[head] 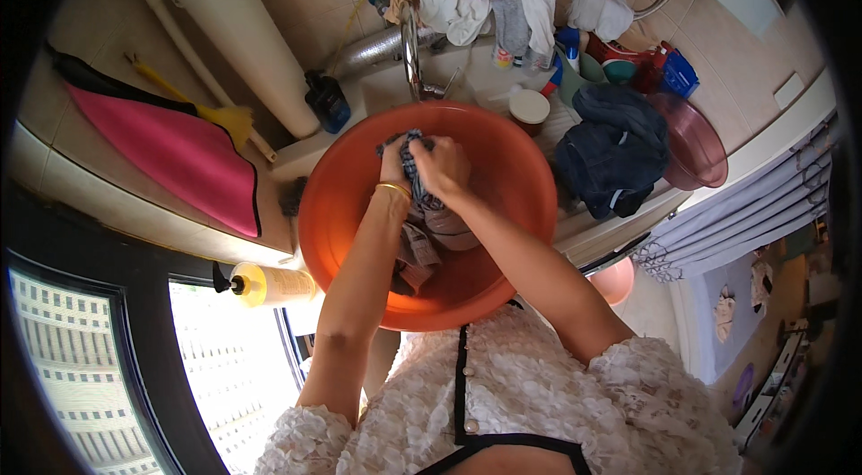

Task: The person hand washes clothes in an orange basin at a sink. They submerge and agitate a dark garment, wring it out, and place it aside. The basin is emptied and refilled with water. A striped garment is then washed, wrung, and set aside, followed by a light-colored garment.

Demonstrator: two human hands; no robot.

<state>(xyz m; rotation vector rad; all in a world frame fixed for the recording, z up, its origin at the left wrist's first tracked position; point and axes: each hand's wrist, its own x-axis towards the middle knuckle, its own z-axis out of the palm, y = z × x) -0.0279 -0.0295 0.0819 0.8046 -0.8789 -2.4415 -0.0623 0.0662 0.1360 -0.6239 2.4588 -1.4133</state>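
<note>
Both my hands work over a large orange plastic basin set on a white sink. My left hand, with a gold bangle at the wrist, grips a dark patterned cloth. On the same cloth, from the right side, my right hand is closed. The cloth is bunched between the hands, and its lower part hangs down into the basin. Below it lies more wet fabric, greyish and crumpled, in shallow water. My forearms hide part of the basin's inside.
A chrome faucet rises behind the basin. Right of it stand a white-lidded tub, dark blue denim clothing and a translucent pink basin. At left are a dark pump bottle and a yellow pump bottle. Socks hang above.
</note>
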